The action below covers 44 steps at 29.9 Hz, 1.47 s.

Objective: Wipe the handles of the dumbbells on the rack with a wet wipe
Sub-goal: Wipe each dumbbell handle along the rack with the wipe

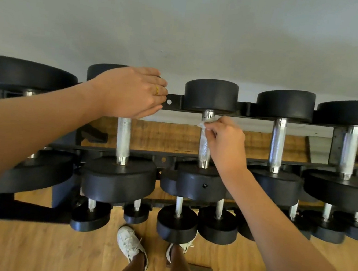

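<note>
Black dumbbells with chrome handles lie across the top tier of a black rack (175, 103). My right hand (226, 140) pinches a small white wet wipe (204, 124) against the upper part of the middle dumbbell's handle (204, 151). My left hand (131, 93) rests over the far head and upper handle of the neighbouring dumbbell to the left, whose knurled handle (122, 140) shows below the palm. Its fingers curl forward over the head; what the fingertips touch is hidden.
Two more dumbbells (277, 143) (348, 151) lie to the right on the top tier, and a large one (25, 75) to the left. Smaller dumbbells (176, 221) sit on the lower tier. My white shoes (131, 245) stand on the wooden floor just below the rack.
</note>
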Available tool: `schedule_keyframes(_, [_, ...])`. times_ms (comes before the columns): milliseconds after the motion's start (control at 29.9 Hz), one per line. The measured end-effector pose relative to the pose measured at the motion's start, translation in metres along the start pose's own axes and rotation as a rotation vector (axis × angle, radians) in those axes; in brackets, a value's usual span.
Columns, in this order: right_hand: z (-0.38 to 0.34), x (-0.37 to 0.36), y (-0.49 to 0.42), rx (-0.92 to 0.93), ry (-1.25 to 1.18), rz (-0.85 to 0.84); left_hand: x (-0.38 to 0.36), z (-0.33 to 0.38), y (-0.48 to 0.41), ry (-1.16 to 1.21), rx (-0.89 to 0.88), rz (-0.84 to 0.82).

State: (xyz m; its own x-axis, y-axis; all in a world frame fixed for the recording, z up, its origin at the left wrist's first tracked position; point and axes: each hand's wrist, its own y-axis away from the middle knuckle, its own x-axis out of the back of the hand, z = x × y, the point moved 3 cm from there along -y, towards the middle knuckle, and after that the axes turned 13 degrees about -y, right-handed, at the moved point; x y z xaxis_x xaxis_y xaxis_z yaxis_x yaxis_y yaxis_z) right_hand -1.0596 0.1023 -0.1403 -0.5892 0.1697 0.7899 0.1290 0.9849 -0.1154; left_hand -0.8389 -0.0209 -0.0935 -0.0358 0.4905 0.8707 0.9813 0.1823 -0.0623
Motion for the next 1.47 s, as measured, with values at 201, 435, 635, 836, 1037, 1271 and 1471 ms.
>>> schedule_keyframes(201, [0.021, 0.009, 0.045, 0.264, -0.009, -0.403, 0.001, 0.005, 0.003, -0.04, 0.012, -0.041])
schedule_keyframes(435, [0.023, 0.029, 0.006, 0.591, 0.103, -0.452, 0.006, 0.006, -0.001, -0.042, 0.042, -0.052])
schedule_keyframes(635, [0.037, 0.025, -0.031, 0.894, 0.209, -0.465, 0.003, 0.006, -0.001, -0.036, 0.049, -0.054])
schedule_keyframes(836, [0.044, 0.023, -0.037, 0.957, 0.311, -0.501, -0.001, 0.007, 0.0, -0.054, 0.043, -0.066])
schedule_keyframes(1037, [0.028, 0.02, -0.038, 0.943, 0.329, -0.541, 0.0, 0.007, 0.001, -0.08, 0.035, -0.055])
schedule_keyframes(1271, [0.028, 0.012, 0.001, 0.987, 0.428, -0.735, -0.002, 0.007, 0.002, -0.098, 0.037, -0.041])
schedule_keyframes(1471, [0.032, 0.023, -0.035, 1.025, 0.519, -0.874, -0.005, 0.006, 0.002, -0.102, 0.018, -0.081])
